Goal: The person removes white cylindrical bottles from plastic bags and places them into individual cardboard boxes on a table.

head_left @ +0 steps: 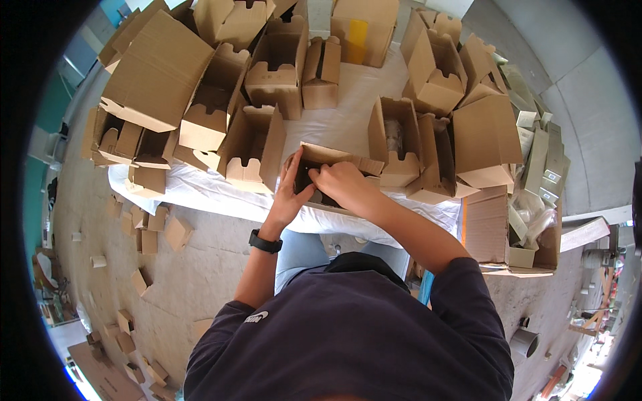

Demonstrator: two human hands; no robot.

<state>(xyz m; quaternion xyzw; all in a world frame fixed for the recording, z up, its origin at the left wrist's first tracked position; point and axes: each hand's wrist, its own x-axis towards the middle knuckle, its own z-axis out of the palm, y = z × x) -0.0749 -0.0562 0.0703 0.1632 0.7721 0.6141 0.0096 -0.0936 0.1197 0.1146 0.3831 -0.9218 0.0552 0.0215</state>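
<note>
An open brown cardboard box stands on the near edge of the table, right in front of me. Along its left side lies my left hand, open, with its fingers stretched out and the thumb apart over the opening. My right hand reaches into the box from the right, its fingers curled and closed. The fingertips are partly hidden, so I cannot make out what they hold, if anything. Something greyish shows low in the box, mostly covered by my hands. To the right, an open box contains a clear-wrapped item.
A white cloth covers the table. Open cardboard boxes crowd its left, far and right sides. At the right, a large carton holds clear plastic. Grey-white narrow boxes are piled beyond. Small cartons lie on the floor.
</note>
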